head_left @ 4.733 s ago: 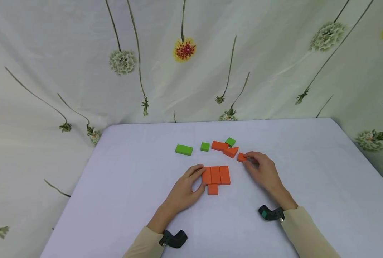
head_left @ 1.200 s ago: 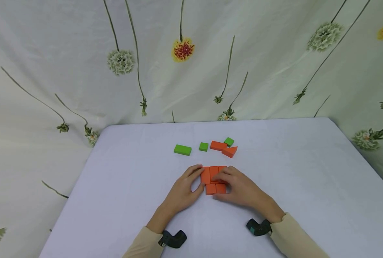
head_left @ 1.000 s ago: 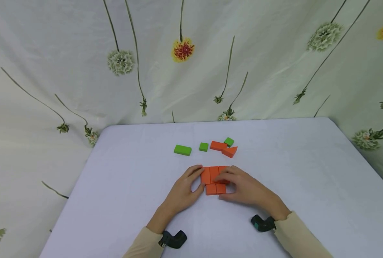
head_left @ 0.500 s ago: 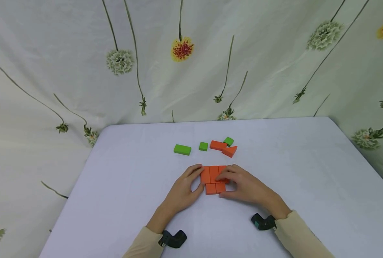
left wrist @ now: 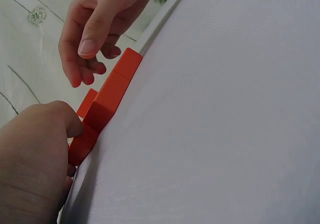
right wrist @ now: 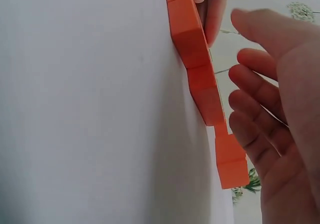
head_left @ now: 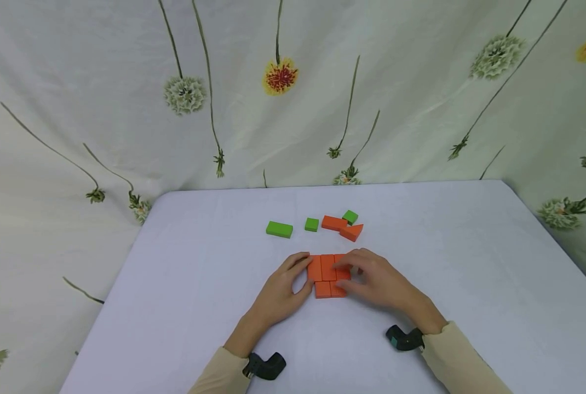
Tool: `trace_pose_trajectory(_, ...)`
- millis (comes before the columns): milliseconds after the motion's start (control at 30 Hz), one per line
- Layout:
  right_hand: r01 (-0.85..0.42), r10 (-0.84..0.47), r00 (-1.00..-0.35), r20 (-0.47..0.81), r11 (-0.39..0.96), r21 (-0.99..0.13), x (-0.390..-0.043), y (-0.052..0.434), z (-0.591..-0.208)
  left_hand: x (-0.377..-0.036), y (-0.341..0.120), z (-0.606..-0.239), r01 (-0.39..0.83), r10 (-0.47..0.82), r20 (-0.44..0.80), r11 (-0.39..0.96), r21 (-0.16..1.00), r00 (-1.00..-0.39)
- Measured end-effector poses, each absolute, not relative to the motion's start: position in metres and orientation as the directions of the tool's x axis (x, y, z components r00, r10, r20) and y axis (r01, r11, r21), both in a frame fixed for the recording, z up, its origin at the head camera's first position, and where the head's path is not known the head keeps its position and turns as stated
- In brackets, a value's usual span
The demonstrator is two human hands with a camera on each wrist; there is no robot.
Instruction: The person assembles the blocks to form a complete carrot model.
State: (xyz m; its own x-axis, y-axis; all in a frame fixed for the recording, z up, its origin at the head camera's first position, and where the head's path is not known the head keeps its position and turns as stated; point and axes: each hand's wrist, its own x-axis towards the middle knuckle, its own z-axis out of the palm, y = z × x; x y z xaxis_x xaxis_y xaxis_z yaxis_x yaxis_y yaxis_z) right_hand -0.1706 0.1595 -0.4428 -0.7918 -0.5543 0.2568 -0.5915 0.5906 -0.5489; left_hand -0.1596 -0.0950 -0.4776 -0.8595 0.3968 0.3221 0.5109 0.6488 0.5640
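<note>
On the table, three upright orange rectangular blocks point(head_left: 328, 267) lie side by side, with two small orange square blocks point(head_left: 322, 290) in a row against their near edge. My left hand point(head_left: 283, 293) pinches the leftmost rectangular block point(head_left: 314, 269) between its thumb at the near corner and its fingers at the far end. Over the right part of the group hovers my right hand point(head_left: 381, 279), its fingers loosely bent and holding nothing. Both wrist views show a gap between that hand and the orange blocks point(left wrist: 112, 91). It partly covers the rightmost blocks in the head view.
Behind the group lie a long green block point(head_left: 279, 229), a small green block point(head_left: 311, 224), an orange rectangular block point(head_left: 334, 222), an orange triangular block point(head_left: 351, 232) and another small green block point(head_left: 350, 216). A flowered cloth point(head_left: 234, 109) hangs beyond the white table point(head_left: 199, 262).
My right hand has brought a small orange block from the right into the near row, let go of it and lifted slightly away. My left hand has stayed in place.
</note>
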Motion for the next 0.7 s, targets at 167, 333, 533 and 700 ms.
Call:
trace_pose_trajectory(167,-0.552,-0.465,-0.831,0.305,0.628,-0.548,-0.177,0.161,-0.44,-0.159,-0.095,-0.477,0.504,0.394,0.314,0.651,0.568,-0.864)
trace_pose_trajectory(333,-0.501,-0.355,-0.865,0.356,0.67,-0.548,-0.189,0.164,-0.437,-0.158,-0.093,-0.474,0.501,0.4,0.303,0.651,0.571,-0.865)
trace_pose_trajectory(533,-0.473,-0.278,-0.869,0.41,0.711,-0.521,-0.212,0.161,-0.431,-0.158,-0.093,-0.474,0.504,0.402,0.306,0.653,0.565,-0.863)
trace_pose_trajectory(700,-0.404,-0.244,-0.903,0.352,0.759,-0.51,-0.232,0.151,-0.429,-0.158,-0.095,-0.475,0.504,0.392,0.317,0.658,0.559,-0.864)
